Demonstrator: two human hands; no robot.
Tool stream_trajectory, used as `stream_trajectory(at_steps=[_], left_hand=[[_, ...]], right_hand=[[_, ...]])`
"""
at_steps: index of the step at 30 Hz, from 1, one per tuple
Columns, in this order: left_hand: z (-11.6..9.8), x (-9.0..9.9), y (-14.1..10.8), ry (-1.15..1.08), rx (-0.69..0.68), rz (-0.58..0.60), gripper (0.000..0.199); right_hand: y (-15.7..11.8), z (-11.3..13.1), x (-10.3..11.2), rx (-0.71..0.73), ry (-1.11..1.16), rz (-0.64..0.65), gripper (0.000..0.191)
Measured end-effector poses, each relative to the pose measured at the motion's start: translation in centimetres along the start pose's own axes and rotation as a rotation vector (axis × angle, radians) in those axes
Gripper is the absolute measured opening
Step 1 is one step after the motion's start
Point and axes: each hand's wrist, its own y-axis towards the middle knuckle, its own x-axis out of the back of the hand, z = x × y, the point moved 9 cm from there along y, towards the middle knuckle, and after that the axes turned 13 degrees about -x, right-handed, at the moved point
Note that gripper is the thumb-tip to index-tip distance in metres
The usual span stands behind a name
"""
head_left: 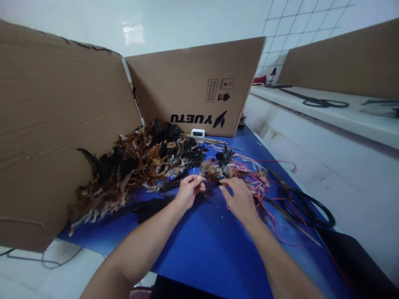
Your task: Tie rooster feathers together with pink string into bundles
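My left hand [189,190] is closed, thumb and fingers pinching one end of a dark feather [213,185]. From there the feather runs across to my right hand [241,200], whose thumb and forefinger tips close on its other end. Just beyond the fingers lie brown fluffy feathers [208,169] and a small black feather tuft [224,156]. Tangled red string [260,187] spreads beside and partly behind my right hand. A large heap of brown, black and white feathers [137,160] lies to the left of my hands.
Blue covering [199,249] lies under everything. Cardboard panels [62,104] stand at the left and back. Black-handled scissors [307,205] rest at the right. Thin sticks [215,142] and a small white digital device [198,133] lie at the back. A ledge [355,120] holds another pair of scissors [324,102].
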Motion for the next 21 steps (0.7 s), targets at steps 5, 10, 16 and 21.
stream_trajectory(at_steps=[5, 10, 16, 21], left_hand=[[-0.4, 0.2, 0.2, 0.001, -0.023, 0.003, 0.026], [-0.4, -0.1, 0.1, 0.0, -0.009, 0.014, 0.027], [-0.5, -0.1, 0.2, 0.025, -0.016, 0.018, 0.029], [-0.7, 0.2, 0.2, 0.027, -0.026, 0.015, 0.028]], right_hand=[[-2.1, 2.2, -4.4, 0.161, -0.072, 0.363, 0.016], [-2.2, 2.5, -4.8, 0.156, -0.111, 0.357, 0.013], [-0.8, 1.0, -3.0, 0.033, -0.005, 0.224, 0.016], [-0.1, -0.2, -1.7, -0.06, 0.058, 0.155, 0.015]])
